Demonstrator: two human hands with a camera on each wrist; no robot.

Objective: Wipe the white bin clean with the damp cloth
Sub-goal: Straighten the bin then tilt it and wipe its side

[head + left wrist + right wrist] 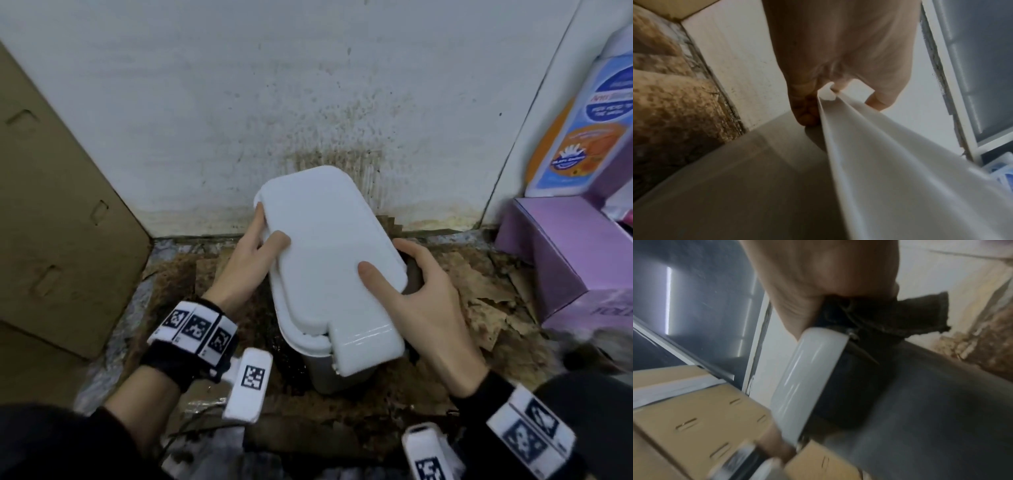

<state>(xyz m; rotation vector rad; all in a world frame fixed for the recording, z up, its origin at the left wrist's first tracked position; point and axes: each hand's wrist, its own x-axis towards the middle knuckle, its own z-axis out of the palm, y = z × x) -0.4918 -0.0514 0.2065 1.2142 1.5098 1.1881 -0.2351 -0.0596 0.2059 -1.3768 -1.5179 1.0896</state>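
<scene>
The white bin (329, 253) stands on the floor against the wall, lid closed, and looks tilted. My left hand (255, 246) grips the lid's left edge, thumb on top and fingers curled under the rim (890, 162). My right hand (424, 287) holds a dark damp cloth (412, 274) against the bin's right side, with the thumb pressed on the lid. The right wrist view shows the cloth (900, 316) bunched under the fingers beside the glossy lid edge (807, 374). The bin's grey side (756, 178) fills the lower part of the left wrist view.
A brown cardboard box (51, 205) leans at the left. A purple box (561, 253) with a large bottle (589, 120) on it stands at the right. The wall (308, 102) behind is stained brown. Torn, dirty cardboard (479, 291) covers the floor.
</scene>
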